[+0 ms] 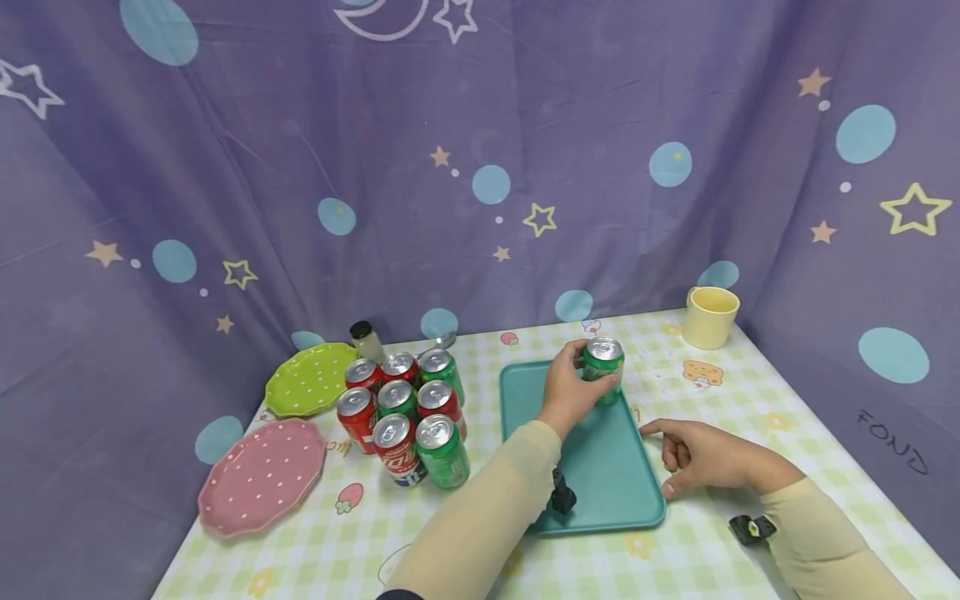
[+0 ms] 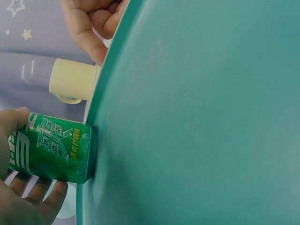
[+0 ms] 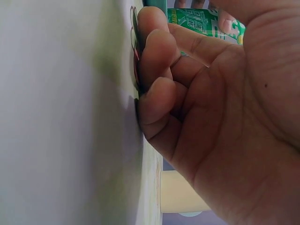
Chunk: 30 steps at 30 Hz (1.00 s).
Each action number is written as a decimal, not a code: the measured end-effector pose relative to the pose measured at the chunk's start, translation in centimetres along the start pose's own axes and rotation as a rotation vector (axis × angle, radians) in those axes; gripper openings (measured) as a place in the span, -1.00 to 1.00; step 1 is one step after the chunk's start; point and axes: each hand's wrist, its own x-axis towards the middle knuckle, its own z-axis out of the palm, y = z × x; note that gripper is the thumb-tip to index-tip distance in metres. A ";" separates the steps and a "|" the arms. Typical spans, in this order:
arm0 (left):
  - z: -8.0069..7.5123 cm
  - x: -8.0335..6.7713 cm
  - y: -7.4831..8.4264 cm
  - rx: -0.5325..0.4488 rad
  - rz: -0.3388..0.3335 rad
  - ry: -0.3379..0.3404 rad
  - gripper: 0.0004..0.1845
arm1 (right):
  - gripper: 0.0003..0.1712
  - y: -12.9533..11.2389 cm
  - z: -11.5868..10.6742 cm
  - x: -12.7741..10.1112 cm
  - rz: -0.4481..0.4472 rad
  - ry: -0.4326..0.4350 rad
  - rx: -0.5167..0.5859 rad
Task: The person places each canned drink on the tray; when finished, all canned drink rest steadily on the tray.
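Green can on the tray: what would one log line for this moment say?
left hand: grips green can | can: upright on teal tray | right hand: rests on table beside tray

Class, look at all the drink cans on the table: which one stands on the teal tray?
The green can gripped by the left hand at the tray's far end. The other cans stand clustered on the tablecloth, left of the tray.

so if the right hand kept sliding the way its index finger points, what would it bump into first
Most likely the teal tray: the right hand rests on the table beside it, index finger aimed left at the tray's right rim. The green can in the left hand sits farther back, probably off that line.
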 end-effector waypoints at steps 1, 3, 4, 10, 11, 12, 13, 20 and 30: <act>-0.1 0.0 0.0 0.007 0.000 -0.001 -0.24 | -0.01 -0.1 0.0 0.0 -0.002 -0.002 -0.003; -0.2 0.0 0.1 0.020 0.001 0.000 -0.20 | -0.01 -0.1 0.0 0.1 -0.006 -0.005 -0.006; -0.3 -0.1 0.2 0.025 0.003 0.000 -0.18 | -0.01 -0.2 0.0 0.2 -0.006 -0.006 -0.008; -1.8 -1.0 1.4 0.019 0.076 0.013 -0.17 | -0.01 -0.1 0.0 0.3 -0.013 -0.015 -0.008; -2.2 -1.2 1.7 0.015 0.101 0.019 -0.18 | -0.01 0.0 -0.1 0.3 -0.016 -0.016 -0.007; -2.7 -1.6 2.1 0.004 0.127 0.025 -0.20 | -0.01 0.0 -0.1 0.3 -0.020 -0.016 -0.007; -3.1 -1.9 2.5 -0.010 0.153 0.031 -0.22 | -0.02 0.0 -0.1 0.2 -0.024 -0.017 -0.004; -7.0 -5.3 4.6 -0.065 0.334 0.029 -0.37 | -0.03 0.3 -0.1 0.0 -0.036 -0.015 0.010; -15.4 -10.4 4.1 -0.007 0.454 0.144 -0.40 | -0.04 0.4 0.0 0.0 -0.067 -0.019 0.036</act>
